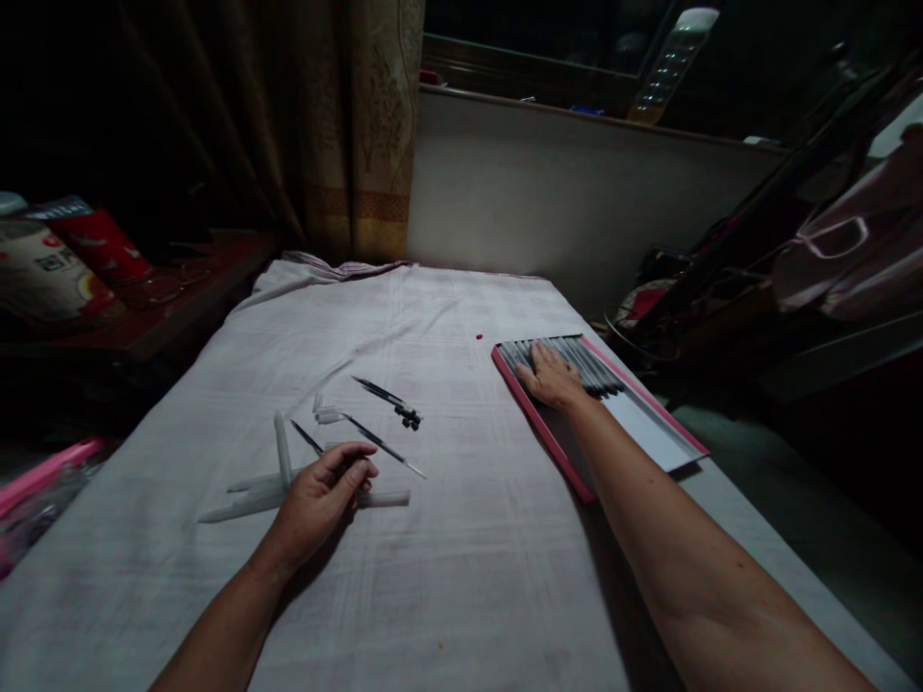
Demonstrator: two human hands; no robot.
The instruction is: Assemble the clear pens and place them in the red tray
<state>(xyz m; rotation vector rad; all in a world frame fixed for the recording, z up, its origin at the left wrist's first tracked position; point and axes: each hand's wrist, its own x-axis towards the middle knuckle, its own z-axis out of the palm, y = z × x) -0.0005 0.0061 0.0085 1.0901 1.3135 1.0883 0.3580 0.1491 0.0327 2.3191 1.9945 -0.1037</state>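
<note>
My left hand (321,500) rests on the white cloth, fingers curled and pinched around a clear pen barrel (382,499) that pokes out to its right. More clear barrels (245,495) lie beside it on the left. Thin black refills (382,444) and some small black caps (408,417) lie just beyond the hand. My right hand (552,375) lies flat, fingers spread, on a row of dark pens (577,358) inside a pink-edged tray (548,437) at the right.
A white cloth (433,577) covers the table. A small red speck (479,337) lies near the tray. A wooden side shelf with red-and-white containers (50,269) stands at the left, a curtain (361,125) behind, and clutter with pink fabric (851,250) at the right.
</note>
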